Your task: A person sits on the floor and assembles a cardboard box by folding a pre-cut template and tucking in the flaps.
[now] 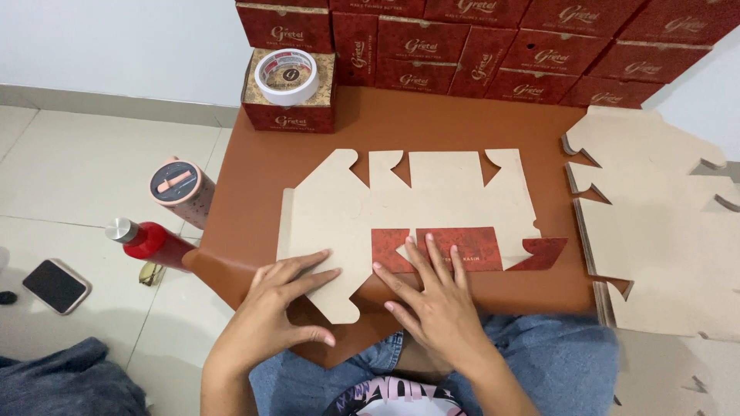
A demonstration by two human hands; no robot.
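A flat die-cut cardboard box blank (432,196) lies plain side up on a brown mat (432,123). Its near flaps are folded over and show their red printed side (470,245). My left hand (281,304) lies flat with spread fingers on the blank's near left panel. My right hand (432,296) presses its fingers down on the folded red flap near the middle. Neither hand holds anything.
Assembled red boxes (493,54) are stacked along the wall; a tape roll (287,75) rests on one at the left. A pile of flat blanks (663,231) lies at the right. On the floor at left are a pink tumbler (181,189), a red bottle (150,243) and a phone (55,285).
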